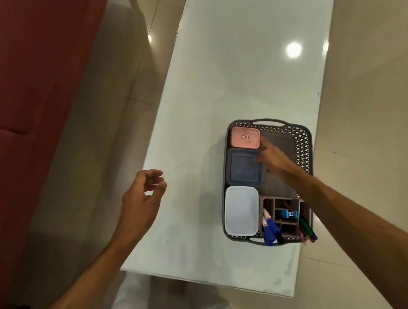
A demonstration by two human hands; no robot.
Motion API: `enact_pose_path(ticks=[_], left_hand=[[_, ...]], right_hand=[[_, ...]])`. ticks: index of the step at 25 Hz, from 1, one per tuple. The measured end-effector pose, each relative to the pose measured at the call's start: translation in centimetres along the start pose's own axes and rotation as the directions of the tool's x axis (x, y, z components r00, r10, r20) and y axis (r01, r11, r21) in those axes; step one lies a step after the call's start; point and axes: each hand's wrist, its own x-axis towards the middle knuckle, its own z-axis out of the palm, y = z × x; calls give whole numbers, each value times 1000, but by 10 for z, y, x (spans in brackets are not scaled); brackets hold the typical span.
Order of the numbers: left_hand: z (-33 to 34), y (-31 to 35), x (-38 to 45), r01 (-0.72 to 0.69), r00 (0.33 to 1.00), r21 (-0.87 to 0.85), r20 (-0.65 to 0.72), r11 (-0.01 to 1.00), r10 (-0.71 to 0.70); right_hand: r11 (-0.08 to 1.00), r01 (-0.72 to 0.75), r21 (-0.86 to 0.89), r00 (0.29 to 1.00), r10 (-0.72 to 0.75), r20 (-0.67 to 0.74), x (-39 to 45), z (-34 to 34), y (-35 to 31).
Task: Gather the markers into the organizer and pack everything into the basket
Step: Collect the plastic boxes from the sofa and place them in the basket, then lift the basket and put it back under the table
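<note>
Basket (301, 140) sits on the surface (239, 63) with the organizer (286, 207) and markers (270, 230) inside, right hand (273, 159) touching the pink box (245, 137) with straight fingers, left hand (140, 198) hovering loose, gripping nothing.

Glossy white table (239, 63); perforated grey plastic basket (300, 140); smooth plastic box lids; shiny tiled floor (378, 87).
</note>
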Motion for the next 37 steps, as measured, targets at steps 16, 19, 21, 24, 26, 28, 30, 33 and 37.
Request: enact_pose_path(ticks=[16,19,21,24,26,28,30,33,37], left_hand=[[-17,-19,-87,134,991,-55,-9,989,-135],[20,-19,-108,271,963,-193,41,943,-268],[52,-19,-122,405,914,-260,99,877,-393],[111,-18,-149,581,813,-317,179,749,-555],[152,-12,-170,620,780,-357,184,699,-598],[200,0,-186,625,765,-432,171,651,-621],[241,19,-192,625,732,-542,157,561,-663],[291,43,-199,510,675,-737,23,444,-737],[312,51,-202,352,628,-895,8,274,-778]], right_hand=[[783,166,-600,933,-321,-160,-43,-72,-65],[806,158,-571,940,-299,-163,-27,-79,-79],[801,165,-575,961,-262,-90,-11,-76,-82],[725,221,-652,972,-214,91,2,-75,-74],[673,317,-668,942,-305,139,9,-79,-64],[632,387,-672,912,-368,180,16,-86,-60],[647,386,-657,919,-334,211,22,-102,-52],[633,400,-663,917,-283,282,22,-131,-29],[800,313,-512,938,-175,299,24,-170,6]])
